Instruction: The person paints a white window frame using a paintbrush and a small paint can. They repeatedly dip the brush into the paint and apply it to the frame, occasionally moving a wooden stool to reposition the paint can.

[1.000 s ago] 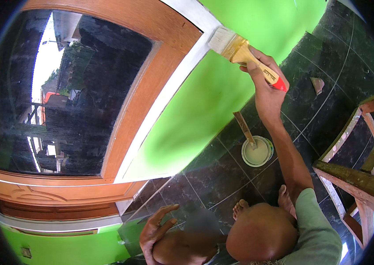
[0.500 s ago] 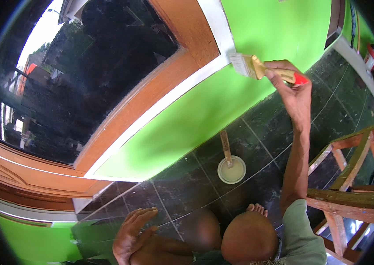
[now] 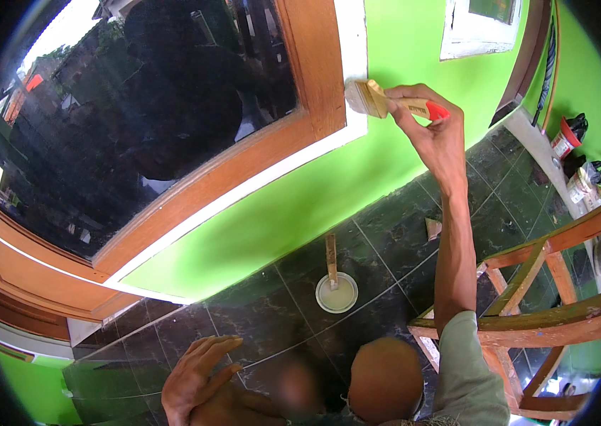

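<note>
Fisheye frame: black-vignetted rim, bowed edges. Bright daylight; soft shadow on green wall point(image 3: 300, 195); pale reflections in dark glass pane point(image 3: 187, 106); blurred patch, lower centre.

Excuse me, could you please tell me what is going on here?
A person's right hand grips a brush, its bristles at the white trim beside the brown window frame. The left hand is low down, open and holding nothing. On the dark floor stands a tub of pale liquid with a stick in it.
</note>
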Demonstrator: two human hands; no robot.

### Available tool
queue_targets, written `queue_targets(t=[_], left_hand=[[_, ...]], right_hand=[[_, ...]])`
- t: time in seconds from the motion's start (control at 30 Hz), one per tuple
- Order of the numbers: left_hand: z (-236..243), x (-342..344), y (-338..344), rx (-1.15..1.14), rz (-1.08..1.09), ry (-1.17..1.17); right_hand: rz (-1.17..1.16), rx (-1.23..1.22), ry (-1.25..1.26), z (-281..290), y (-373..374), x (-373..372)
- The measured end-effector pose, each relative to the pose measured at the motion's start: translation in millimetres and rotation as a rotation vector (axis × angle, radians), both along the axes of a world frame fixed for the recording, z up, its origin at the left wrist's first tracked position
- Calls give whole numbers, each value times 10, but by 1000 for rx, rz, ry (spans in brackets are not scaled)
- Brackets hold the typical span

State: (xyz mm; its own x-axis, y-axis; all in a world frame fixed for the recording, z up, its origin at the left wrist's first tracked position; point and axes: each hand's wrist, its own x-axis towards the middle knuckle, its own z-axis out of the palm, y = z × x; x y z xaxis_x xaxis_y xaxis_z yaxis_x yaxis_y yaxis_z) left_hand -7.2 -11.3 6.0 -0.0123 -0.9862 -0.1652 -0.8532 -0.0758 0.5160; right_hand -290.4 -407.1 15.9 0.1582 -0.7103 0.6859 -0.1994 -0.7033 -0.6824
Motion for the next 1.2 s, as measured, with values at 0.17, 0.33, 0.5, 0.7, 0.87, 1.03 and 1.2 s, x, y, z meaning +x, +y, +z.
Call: queue_targets(t=[0.17, 0.33, 0.5, 0.7, 0.87, 1.03, 1.2], left_hand=[[-12, 6, -42, -5, -14, 26], [-40, 40, -59, 4, 6, 82], [-23, 24, -92, 67, 60, 122], [-51, 48, -90, 63, 84, 120], [-97, 67, -83, 56, 104, 152], [-138, 87, -123, 63, 95, 185], [-162, 111, -103, 50, 98, 141]], right_hand=[[-23, -139, -15, 256, -38, 92], [-77, -258, -176, 313, -42, 147], [-109, -255, -288, 79, 15, 164], [-66, -142, -163, -513, 77, 120], [-12, -49, -96, -462, 225, -8], [-80, -225, -126, 75, 42, 47], [-70, -363, -380, 588, 13, 220]])
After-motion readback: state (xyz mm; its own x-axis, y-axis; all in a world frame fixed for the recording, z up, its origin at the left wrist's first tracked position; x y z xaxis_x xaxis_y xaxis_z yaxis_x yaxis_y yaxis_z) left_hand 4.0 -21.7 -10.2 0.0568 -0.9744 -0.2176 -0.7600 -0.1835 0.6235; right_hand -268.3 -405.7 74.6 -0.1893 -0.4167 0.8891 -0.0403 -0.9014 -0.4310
